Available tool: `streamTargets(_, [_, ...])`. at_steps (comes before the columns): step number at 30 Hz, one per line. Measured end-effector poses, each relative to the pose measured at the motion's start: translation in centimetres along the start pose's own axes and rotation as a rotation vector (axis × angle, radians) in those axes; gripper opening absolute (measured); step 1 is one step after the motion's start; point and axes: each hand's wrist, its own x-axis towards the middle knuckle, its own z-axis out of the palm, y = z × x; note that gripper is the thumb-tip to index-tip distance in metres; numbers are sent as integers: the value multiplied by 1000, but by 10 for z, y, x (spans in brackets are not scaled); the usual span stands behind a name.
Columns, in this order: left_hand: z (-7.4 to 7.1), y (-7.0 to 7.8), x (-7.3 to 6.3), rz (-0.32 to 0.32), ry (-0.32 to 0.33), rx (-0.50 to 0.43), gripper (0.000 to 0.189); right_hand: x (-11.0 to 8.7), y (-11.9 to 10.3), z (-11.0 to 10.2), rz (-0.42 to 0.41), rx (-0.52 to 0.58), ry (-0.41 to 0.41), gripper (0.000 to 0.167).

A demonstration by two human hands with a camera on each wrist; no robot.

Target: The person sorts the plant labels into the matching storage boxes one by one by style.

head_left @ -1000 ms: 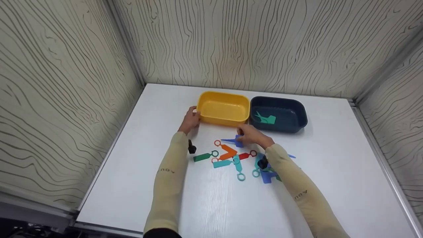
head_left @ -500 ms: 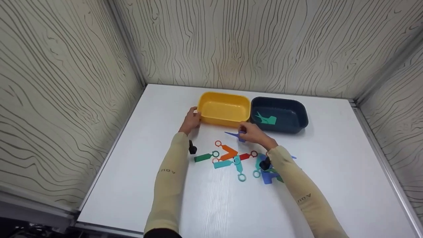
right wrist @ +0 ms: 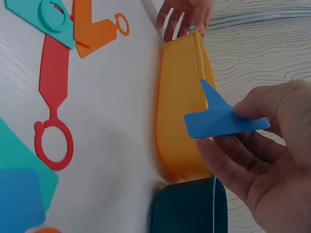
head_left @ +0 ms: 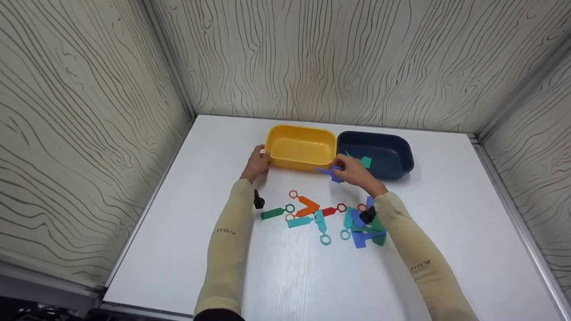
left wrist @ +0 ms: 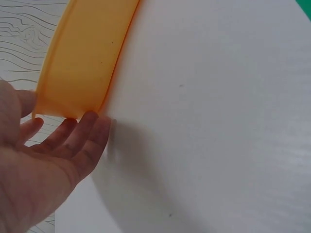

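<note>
My right hand (head_left: 354, 173) pinches a blue T-shaped plant label (right wrist: 211, 122) between thumb and fingers. It holds the label up at the near side of the bins, where the yellow and navy ones meet. My left hand (head_left: 256, 164) touches the left end of the yellow bin (head_left: 290, 163), fingers loosely bent against its outer wall. The navy bin (head_left: 392, 174) has a green plant label (head_left: 366, 162) inside, partly hidden behind my right hand.
Ring-ended plant tags lie on the white table: a dark green one (head_left: 273, 213), orange ones (head_left: 310, 206), a red one (head_left: 329, 211) and turquoise ones (head_left: 299, 221). Right of them is a pile of blue labels (head_left: 359, 240) and green ones, under my right forearm.
My right hand has lifted the blue plant label off the table and moved away and rightward toward the bins. My left hand stays at the yellow bin.
</note>
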Motion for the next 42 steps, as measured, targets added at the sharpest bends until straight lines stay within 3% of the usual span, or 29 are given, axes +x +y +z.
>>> streamTargets(7, [-1, -1, -3, 0, 6, -8, 51, 1, 1, -21, -2, -73, 37, 22])
streamTargets(17, [-1, -1, -1, 3, 6, -13, 49, 3, 13, -52, 1, -5, 97, 19])
streamTargets(27, [0, -2, 0, 3, 4, -45, 48, 4, 36, -80, 25, -45, 172, 19])
streamTargets(42, [1, -1, 0, -26, -3, -20, 49, -5, 59, -104, 95, -40, 175, 21])
